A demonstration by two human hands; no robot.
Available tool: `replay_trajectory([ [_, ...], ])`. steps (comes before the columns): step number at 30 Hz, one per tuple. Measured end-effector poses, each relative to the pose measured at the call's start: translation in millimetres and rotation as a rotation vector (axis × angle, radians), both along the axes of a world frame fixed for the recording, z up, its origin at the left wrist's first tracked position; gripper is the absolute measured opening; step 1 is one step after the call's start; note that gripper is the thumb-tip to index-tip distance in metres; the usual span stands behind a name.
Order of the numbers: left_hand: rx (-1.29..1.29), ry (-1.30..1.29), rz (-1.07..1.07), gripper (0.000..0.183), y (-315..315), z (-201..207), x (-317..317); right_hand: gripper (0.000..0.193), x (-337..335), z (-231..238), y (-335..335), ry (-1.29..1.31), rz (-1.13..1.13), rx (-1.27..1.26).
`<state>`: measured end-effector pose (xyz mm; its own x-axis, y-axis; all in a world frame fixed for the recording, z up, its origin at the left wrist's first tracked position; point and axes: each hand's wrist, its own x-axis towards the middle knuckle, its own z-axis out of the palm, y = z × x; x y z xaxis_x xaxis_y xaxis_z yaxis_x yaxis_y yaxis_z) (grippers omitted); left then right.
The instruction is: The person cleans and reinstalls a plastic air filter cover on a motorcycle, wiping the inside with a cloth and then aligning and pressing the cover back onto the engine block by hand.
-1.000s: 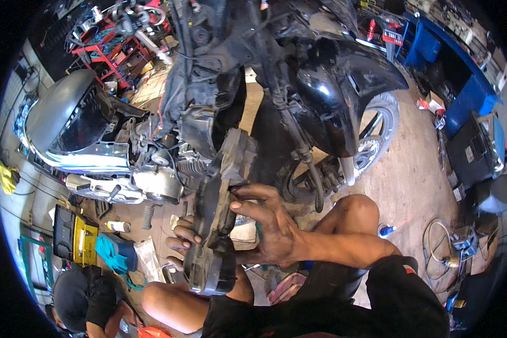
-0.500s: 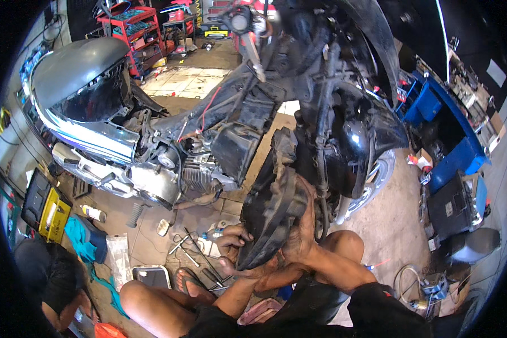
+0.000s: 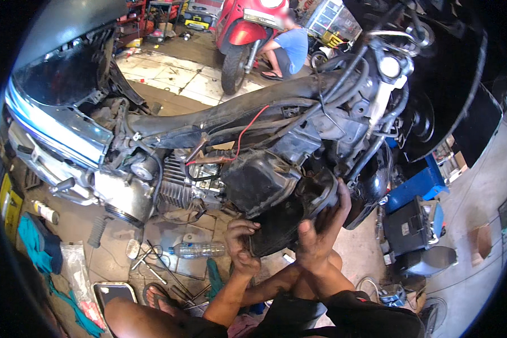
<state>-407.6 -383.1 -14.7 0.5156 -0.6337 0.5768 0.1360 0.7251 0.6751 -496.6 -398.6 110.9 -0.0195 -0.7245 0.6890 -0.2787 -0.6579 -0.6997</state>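
Note:
Between my two hands is a black moulded plastic motorcycle part (image 3: 281,228), dusty and hollow-looking. My left hand (image 3: 243,243) grips its left end with curled fingers. At the other end my right hand (image 3: 324,234) is closed round the edge, fingers reaching up its outer side and thumb on the near face. Just beyond the part, a black box-shaped housing (image 3: 259,183) hangs on the stripped motorcycle frame (image 3: 208,124); whether the two touch cannot be made out. Left of that housing sit the finned engine cylinder (image 3: 177,180) and a loose red wire (image 3: 245,132).
A water bottle (image 3: 197,249), a T-handle wrench (image 3: 149,262) and other long tools lie on the floor near my foot. A phone-like framed tray (image 3: 114,293) is beside my left knee. Toolboxes (image 3: 414,228) stand right. Behind, a person (image 3: 290,48) squats by a red scooter (image 3: 236,39).
The view has shifted toward the motorcycle's front. The black part has gone from upright near my knees to tilted close against the frame, still in both hands.

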Motion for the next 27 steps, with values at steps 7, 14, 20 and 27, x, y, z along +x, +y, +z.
replay_trajectory([
  [7, 0.041, 0.057, 0.098, 0.064, 5.7, -18.2, -16.9, 0.108, 15.5, 4.3, -6.6, -0.047, -0.033, 0.032],
  [14, -0.015, 0.422, -0.333, 0.054, 8.7, -18.3, -16.3, 0.1, 8.7, -4.7, -1.0, -0.11, 0.081, 0.071],
  [20, 0.185, 0.395, -0.228, 0.067, 5.0, -26.3, -25.7, 0.084, 7.6, -3.6, -7.1, 0.008, 0.014, 0.016],
  [27, 0.134, 0.486, -0.407, 0.073, -18.1, -37.0, -7.8, 0.079, 18.4, 10.7, -19.5, -0.168, 0.073, 0.097],
])
